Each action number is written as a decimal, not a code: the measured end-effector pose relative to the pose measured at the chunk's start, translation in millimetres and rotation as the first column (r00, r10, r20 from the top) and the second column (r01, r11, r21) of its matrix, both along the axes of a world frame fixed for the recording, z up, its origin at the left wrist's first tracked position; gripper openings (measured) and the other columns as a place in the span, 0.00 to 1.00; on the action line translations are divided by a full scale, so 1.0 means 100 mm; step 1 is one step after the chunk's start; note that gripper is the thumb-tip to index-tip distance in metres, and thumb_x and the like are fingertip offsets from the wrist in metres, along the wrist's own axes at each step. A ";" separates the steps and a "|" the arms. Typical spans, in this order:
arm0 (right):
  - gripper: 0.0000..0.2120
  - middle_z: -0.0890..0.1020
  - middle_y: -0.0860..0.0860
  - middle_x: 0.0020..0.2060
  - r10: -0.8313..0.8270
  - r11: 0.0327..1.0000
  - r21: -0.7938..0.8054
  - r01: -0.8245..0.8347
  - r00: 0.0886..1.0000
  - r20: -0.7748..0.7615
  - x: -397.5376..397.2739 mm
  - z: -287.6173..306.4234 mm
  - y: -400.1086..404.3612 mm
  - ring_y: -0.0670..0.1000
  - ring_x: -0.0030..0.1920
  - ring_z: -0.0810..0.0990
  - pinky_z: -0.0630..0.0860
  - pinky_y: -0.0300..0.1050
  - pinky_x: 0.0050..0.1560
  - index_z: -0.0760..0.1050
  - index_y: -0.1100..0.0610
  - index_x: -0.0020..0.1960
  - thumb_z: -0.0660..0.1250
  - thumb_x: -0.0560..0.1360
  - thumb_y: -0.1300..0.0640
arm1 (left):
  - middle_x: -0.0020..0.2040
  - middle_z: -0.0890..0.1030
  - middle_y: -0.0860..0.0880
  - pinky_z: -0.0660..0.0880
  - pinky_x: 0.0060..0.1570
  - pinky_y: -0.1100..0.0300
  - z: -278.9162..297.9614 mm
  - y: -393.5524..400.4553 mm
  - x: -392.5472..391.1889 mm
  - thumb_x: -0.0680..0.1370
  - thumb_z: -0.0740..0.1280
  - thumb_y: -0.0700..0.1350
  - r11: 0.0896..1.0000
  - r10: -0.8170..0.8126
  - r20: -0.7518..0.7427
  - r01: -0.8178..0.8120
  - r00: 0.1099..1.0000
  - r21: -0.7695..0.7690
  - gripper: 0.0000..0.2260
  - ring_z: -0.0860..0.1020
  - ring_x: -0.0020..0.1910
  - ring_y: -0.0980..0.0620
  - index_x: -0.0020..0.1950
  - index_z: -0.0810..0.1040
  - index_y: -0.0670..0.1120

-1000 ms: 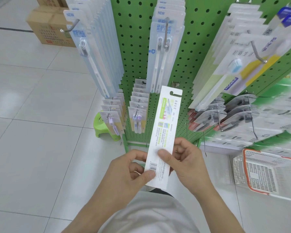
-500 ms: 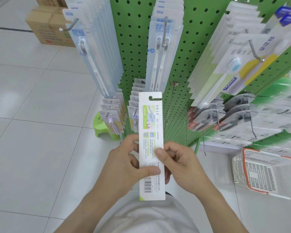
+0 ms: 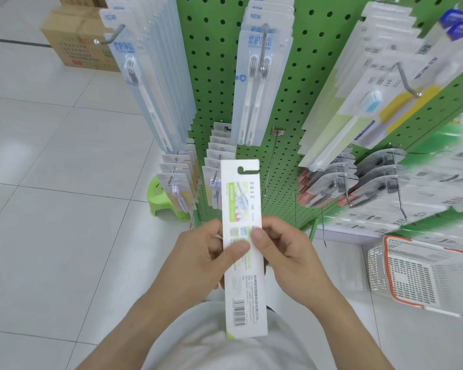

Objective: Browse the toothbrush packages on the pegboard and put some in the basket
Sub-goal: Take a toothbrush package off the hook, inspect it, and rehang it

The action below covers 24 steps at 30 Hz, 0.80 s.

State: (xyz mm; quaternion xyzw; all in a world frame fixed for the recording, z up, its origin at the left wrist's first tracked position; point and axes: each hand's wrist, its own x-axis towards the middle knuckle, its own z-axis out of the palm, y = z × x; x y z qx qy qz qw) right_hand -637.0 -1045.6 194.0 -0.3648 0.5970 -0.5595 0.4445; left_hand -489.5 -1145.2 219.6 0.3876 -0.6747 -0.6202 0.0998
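A long white toothbrush package (image 3: pixel 245 284) with green print and a barcode stands upright in front of me, its printed back facing me. My left hand (image 3: pixel 206 260) pinches its left edge with the thumb across the card. My right hand (image 3: pixel 286 257) grips its right edge, thumb on the front. Behind it rises the green pegboard (image 3: pixel 313 84), hung with rows of toothbrush packages (image 3: pixel 259 84) on metal hooks. The white basket (image 3: pixel 422 276) with an orange rim sits on the floor at the lower right.
A bare metal hook (image 3: pixel 271 158) juts from the pegboard just above the held package. A small green stool (image 3: pixel 161 201) stands at the board's foot on the left. Cardboard boxes (image 3: pixel 75 41) sit on the tiled floor at the far left.
The package swung from a rightward tilt to upright and slid down toward my body. Both thumbs now sit higher along the card.
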 end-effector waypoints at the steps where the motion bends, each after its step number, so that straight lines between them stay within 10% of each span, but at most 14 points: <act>1: 0.08 0.85 0.51 0.40 0.013 1.000 -0.003 -0.013 1.000 -0.009 -0.01 0.01 0.00 0.49 0.38 0.82 0.76 0.43 0.34 0.80 0.52 0.55 0.63 0.82 0.52 | 0.33 0.85 0.49 0.74 0.26 0.58 0.00 0.01 -0.01 0.78 0.67 0.53 1.000 0.012 -0.007 -0.012 1.000 -0.002 0.12 0.79 0.25 0.52 0.52 0.80 0.46; 6: 0.12 0.85 0.57 0.49 0.095 0.995 0.021 -0.095 0.995 -0.027 -0.04 -0.01 0.03 0.63 0.47 0.82 0.81 0.62 0.41 0.77 0.48 0.62 0.68 0.80 0.58 | 0.29 0.83 0.47 0.75 0.26 0.60 0.00 -0.05 -0.03 0.77 0.63 0.58 0.992 0.103 -0.017 -0.104 0.995 -0.072 0.23 0.76 0.23 0.54 0.39 0.81 0.38; 13: 0.30 0.85 0.54 0.49 0.215 0.969 0.135 -0.206 0.975 -0.052 -0.17 0.03 0.06 0.63 0.47 0.81 0.80 0.62 0.39 0.76 0.45 0.59 0.84 0.63 0.61 | 0.33 0.85 0.46 0.72 0.23 0.60 -0.04 -0.12 -0.08 0.77 0.72 0.45 0.991 0.125 -0.066 -0.128 0.990 -0.036 0.07 0.76 0.22 0.52 0.47 0.80 0.41; 24: 0.26 0.86 0.55 0.35 0.100 0.976 0.199 -0.088 0.994 -0.052 -0.22 0.07 -0.10 0.55 0.32 0.84 0.76 0.47 0.30 0.80 0.47 0.44 0.87 0.50 0.44 | 0.31 0.84 0.47 0.74 0.25 0.57 0.00 -0.13 -0.11 0.78 0.70 0.49 0.999 0.016 -0.045 -0.018 0.999 -0.046 0.08 0.79 0.24 0.50 0.46 0.81 0.45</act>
